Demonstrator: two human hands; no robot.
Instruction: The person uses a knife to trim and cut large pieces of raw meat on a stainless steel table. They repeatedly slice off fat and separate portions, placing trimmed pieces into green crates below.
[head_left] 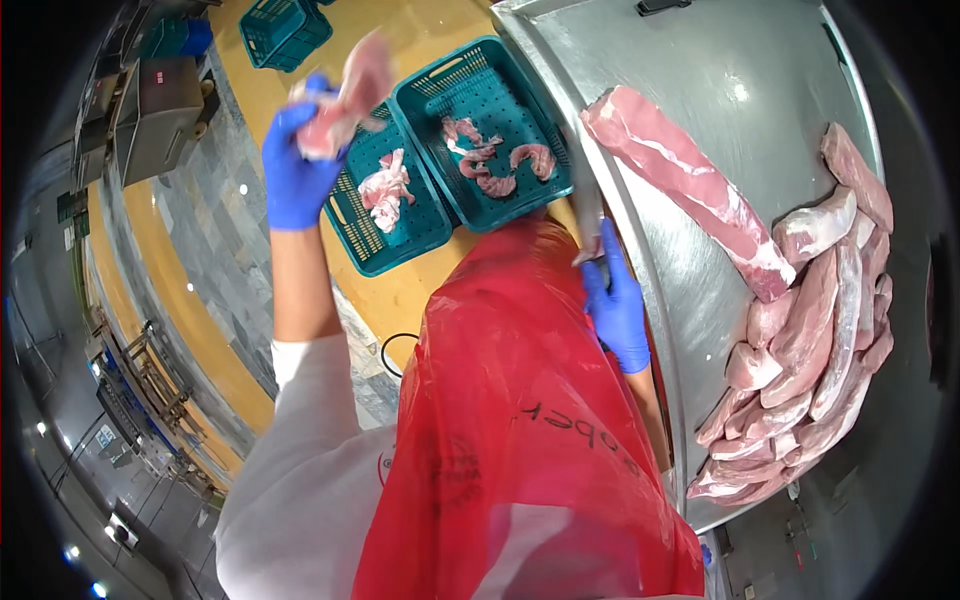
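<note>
- Meat piece (345, 105), pale pink and blurred, is seen in the head view at the far left, gripped by the gloved left hand (300, 170), whose fingers are closed on its near end.
- It is raised beside the far part of the left green crate (425, 225); whether it is held directly over the crate cannot be told.
- Pale scraps (385, 190) are contained in that crate.
- More scraps (490, 175) are scattered in the right green crate (500, 90), which is set just beside it.
- A knife (588, 205) is held in the gloved right hand (622, 310), with the fingers wrapped around its dark handle and the blade pointed to the far side.
- To the right, a long pink loin (690, 190) is laid on the metal table (720, 90).
- Its near end is met by a heap of meat cuts (810, 350), stacked at the table's near right.
- A red apron (500, 370) is worn between both arms.
</note>
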